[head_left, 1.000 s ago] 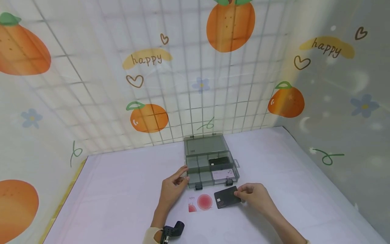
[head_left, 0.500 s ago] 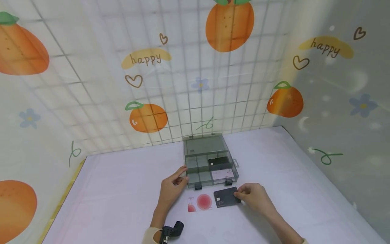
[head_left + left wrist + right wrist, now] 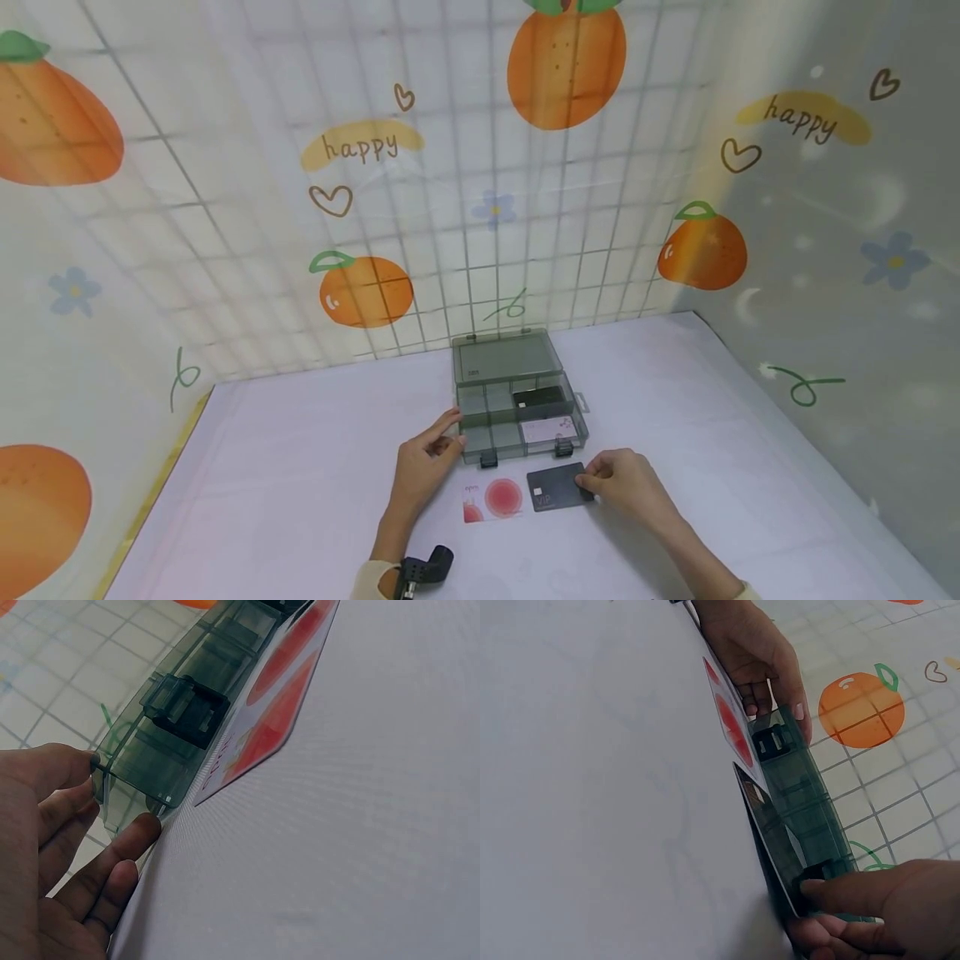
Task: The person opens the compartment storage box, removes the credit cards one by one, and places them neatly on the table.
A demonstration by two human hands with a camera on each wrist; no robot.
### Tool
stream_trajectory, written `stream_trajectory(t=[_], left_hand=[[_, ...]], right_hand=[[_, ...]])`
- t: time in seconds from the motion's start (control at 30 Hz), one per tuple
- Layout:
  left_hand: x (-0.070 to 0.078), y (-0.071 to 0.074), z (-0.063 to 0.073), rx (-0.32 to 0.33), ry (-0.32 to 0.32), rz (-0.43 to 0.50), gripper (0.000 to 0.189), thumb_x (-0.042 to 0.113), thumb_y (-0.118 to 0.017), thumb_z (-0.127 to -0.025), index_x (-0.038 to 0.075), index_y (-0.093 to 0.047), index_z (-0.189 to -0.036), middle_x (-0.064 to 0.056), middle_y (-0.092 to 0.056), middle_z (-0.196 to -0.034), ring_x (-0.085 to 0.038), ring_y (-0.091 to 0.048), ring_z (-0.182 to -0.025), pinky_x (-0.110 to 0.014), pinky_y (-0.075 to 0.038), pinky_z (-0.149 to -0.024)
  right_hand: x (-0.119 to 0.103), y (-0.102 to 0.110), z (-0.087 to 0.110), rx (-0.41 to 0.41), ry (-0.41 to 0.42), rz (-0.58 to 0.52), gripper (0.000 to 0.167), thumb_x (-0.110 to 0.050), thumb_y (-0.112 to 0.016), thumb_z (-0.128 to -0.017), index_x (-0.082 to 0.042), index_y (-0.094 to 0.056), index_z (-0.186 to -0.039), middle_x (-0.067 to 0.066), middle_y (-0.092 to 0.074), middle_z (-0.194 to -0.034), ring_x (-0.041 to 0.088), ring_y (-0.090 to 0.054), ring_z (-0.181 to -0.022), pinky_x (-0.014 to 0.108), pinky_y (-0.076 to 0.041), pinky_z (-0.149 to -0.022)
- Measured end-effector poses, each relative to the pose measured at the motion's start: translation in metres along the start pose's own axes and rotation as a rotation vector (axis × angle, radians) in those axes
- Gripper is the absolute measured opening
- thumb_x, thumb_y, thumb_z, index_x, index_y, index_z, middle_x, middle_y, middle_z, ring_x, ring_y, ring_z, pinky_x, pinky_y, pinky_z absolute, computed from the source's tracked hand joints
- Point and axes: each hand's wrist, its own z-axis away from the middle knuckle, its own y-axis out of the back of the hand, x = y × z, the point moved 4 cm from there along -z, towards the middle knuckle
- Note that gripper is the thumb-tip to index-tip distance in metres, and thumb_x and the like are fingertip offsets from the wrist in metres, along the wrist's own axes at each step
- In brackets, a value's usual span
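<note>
A wrist-mounted camera bracket (image 3: pixel 423 567) sits at the near edge of the lavender table (image 3: pixel 300 500), strapped to the person's left forearm. Just beyond it, the right hand (image 3: pixel 626 483) pinches the right end of a black VIP card (image 3: pixel 557 487) between thumb and fingertips, the card's right edge tipped up off the cloth, as the right wrist view shows. Just left of it a white card with a red circle (image 3: pixel 493 498) lies flat. The left hand (image 3: pixel 422 467) steadies the near-left corner of a smoky translucent compartment box (image 3: pixel 517 417), thumb and fingers closed lightly on its wall. The box stands open, its lid (image 3: pixel 506 358) laid back toward the wall; a dark card (image 3: pixel 538 400) and a pale pink card (image 3: pixel 551 428) already rest in its right-hand compartments.

The black card looks thin, stiff and light, with a slick face that would slip on the cloth rather than lift cleanly; taking it by the short edge, one finger under and the thumb on top, seems the surest hold. The box is rigid plastic and probably light enough to skid unless braced.

Behind stands a grid-pattern backdrop (image 3: pixel 480 167) printed with oranges and the word "happy".
</note>
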Motion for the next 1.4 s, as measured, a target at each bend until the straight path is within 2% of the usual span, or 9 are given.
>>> stream_trajectory(t=[0.2, 0.4, 0.73, 1.0, 1.17, 1.27, 1.4], left_hand=[[-0.001, -0.001, 0.001, -0.01, 0.016, 0.012, 0.038, 0.025, -0.075, -0.092, 0.013, -0.07, -0.128, 0.008, -0.064, -0.133, -0.01, -0.068, -0.078, -0.024, -0.052, -0.067], [0.0, 0.0, 0.0, -0.002, 0.001, 0.006, 0.039, 0.027, -0.075, -0.092, 0.012, -0.07, -0.128, 0.007, -0.064, -0.133, -0.009, -0.066, -0.076, -0.024, -0.052, -0.067], [0.004, 0.0, -0.001, 0.038, -0.007, 0.045, 0.037, 0.015, -0.079, -0.088, 0.01, -0.072, -0.124, 0.0, -0.066, -0.13, -0.014, -0.066, -0.075, -0.025, -0.051, -0.066], [0.004, 0.0, -0.001, 0.001, 0.019, 0.011, 0.039, 0.023, -0.077, -0.091, 0.012, -0.071, -0.127, 0.009, -0.065, -0.132, -0.009, -0.065, -0.076, -0.023, -0.051, -0.068], [0.003, 0.0, -0.002, -0.011, -0.003, -0.001, 0.04, 0.026, -0.074, -0.093, 0.01, -0.069, -0.129, 0.006, -0.064, -0.133, -0.009, -0.066, -0.078, -0.023, -0.052, -0.068], [0.003, 0.0, -0.001, 0.002, -0.02, -0.009, 0.04, 0.024, -0.074, -0.093, 0.009, -0.069, -0.129, 0.004, -0.064, -0.134, -0.009, -0.066, -0.078, -0.022, -0.051, -0.067], [0.002, 0.0, 0.003, 0.0, -0.03, -0.015, 0.039, 0.021, -0.074, -0.093, 0.008, -0.068, -0.13, 0.002, -0.064, -0.134, -0.011, -0.067, -0.082, -0.024, -0.053, -0.07]], right_hand=[[-0.002, 0.0, -0.001, -0.017, -0.004, 0.04, 0.015, -0.02, -0.082, -0.082, -0.013, -0.07, -0.076, -0.005, -0.064, -0.068, 0.015, -0.052, -0.063, 0.031, -0.041, -0.056], [-0.005, 0.0, -0.004, -0.031, -0.008, 0.082, 0.017, -0.019, -0.081, -0.083, -0.012, -0.069, -0.074, -0.004, -0.06, -0.065, 0.016, -0.05, -0.061, 0.031, -0.039, -0.055], [-0.007, 0.0, -0.003, -0.01, 0.002, 0.102, 0.017, -0.019, -0.081, -0.083, -0.012, -0.069, -0.073, -0.004, -0.06, -0.065, 0.015, -0.05, -0.062, 0.031, -0.039, -0.057], [-0.004, -0.002, -0.002, 0.028, -0.004, 0.133, 0.02, -0.018, -0.082, -0.082, -0.012, -0.066, -0.074, -0.004, -0.058, -0.064, 0.015, -0.049, -0.062, 0.031, -0.039, -0.056], [0.002, -0.002, -0.006, 0.024, -0.004, 0.117, 0.016, -0.018, -0.081, -0.084, -0.013, -0.068, -0.077, -0.004, -0.059, -0.066, 0.015, -0.051, -0.062, 0.031, -0.041, -0.057], [0.004, 0.002, -0.012, 0.038, 0.026, 0.088, 0.009, -0.018, -0.077, -0.088, -0.014, -0.071, -0.082, -0.006, -0.063, -0.07, 0.014, -0.054, -0.066, 0.032, -0.045, -0.06], [0.009, 0.014, -0.019, 0.132, 0.121, 0.07, 0.005, -0.019, -0.074, -0.091, -0.014, -0.074, -0.093, -0.007, -0.067, -0.078, 0.013, -0.057, -0.073, 0.034, -0.047, -0.066]])
